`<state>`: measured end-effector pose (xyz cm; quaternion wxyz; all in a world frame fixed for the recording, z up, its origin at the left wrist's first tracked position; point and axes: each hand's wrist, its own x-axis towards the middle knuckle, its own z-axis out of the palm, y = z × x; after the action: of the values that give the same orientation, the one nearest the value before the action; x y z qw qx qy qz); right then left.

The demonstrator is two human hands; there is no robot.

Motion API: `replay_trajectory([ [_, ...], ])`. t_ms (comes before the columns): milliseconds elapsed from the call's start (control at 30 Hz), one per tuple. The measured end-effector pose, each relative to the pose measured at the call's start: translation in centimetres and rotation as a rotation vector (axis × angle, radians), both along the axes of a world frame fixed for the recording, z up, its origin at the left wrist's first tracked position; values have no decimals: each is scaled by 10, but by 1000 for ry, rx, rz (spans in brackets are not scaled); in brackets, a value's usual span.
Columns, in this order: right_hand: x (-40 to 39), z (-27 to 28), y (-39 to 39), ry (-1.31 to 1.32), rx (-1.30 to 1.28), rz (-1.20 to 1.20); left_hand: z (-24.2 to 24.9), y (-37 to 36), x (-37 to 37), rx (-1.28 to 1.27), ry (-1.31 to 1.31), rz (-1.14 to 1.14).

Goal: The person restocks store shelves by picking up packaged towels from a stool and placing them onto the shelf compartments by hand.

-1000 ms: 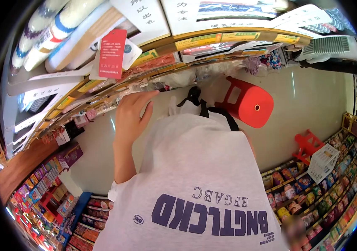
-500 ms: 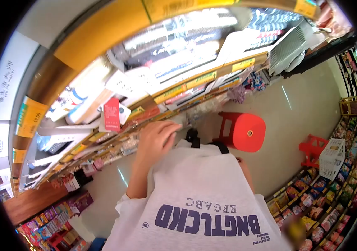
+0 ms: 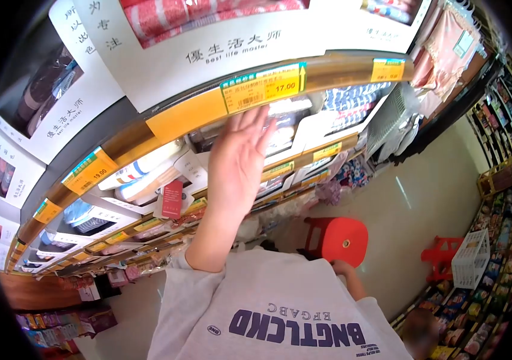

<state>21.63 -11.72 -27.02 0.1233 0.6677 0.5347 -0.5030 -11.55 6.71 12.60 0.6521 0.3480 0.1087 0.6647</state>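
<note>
My left hand (image 3: 241,159) is raised in front of the shelf, its fingers stretched out and nothing visible in them. Its fingertips are just under the yellow price tag (image 3: 265,87) marked 17.00, overlapping the packed goods on the shelf below. Whether they touch the shelf edge I cannot tell. My right hand (image 3: 341,267) is low at my right side, near the red stool (image 3: 352,235), largely hidden behind my shirt; its fingers cannot be made out. A red tag (image 3: 172,199) hangs left of my left forearm.
White boxes (image 3: 208,63) with pink towels line the upper shelf. Pink garments (image 3: 445,51) hang at upper right. A white basket (image 3: 470,258) is by another red stool (image 3: 442,258). Packaged goods fill shelves at right. A blurred head of a person shows at bottom right.
My left hand has risen from near my chest to the shelf edge, and its fingers have stretched upward. The view has shifted, showing more of the upper shelf. My right hand stays low.
</note>
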Motion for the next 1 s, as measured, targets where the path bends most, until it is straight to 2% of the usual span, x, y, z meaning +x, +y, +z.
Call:
replay_trajectory([
  [33, 9, -1, 3, 67, -68, -27, 2, 6, 0, -49, -54, 43],
  [67, 19, -2, 6, -1, -81, 121, 6, 10, 1, -100, -109, 84],
  [133, 52, -47, -7, 130, -194, 152, 14, 20, 7, -113, -109, 112],
  [167, 53, -30, -9, 122, -189, 155, 14, 28, 12, -145, -166, 187],
  [200, 48, -4, -15, 292, -288, -63, 14, 35, 17, -180, -222, 263],
  [233, 39, 29, -19, 447, -394, -288, 13, 39, 21, -155, -136, 336],
  [300, 43, 52, -25, 539, -437, -398, 17, 46, 25, -173, -157, 361],
  [367, 57, 52, -33, 481, -374, -364, 20, 51, 25, -249, -181, 393],
  [500, 89, 40, -41, 298, -195, -288, 10, 49, 23, -186, -170, 376],
  [733, 123, 34, -46, 159, -17, -339, -3, -12, 50, -117, -87, 518],
  [800, 129, 32, -47, 144, 6, -355, -16, -29, 58, -206, -184, 556],
  [867, 135, 31, -48, 133, 23, -370, -33, -53, 68, -157, -202, 541],
  [933, 139, 30, -48, 127, 36, -386, -51, -81, 77, -229, -240, 495],
  [1000, 142, 28, -50, 125, 41, -404, -50, -110, 98, -235, -232, 463],
])
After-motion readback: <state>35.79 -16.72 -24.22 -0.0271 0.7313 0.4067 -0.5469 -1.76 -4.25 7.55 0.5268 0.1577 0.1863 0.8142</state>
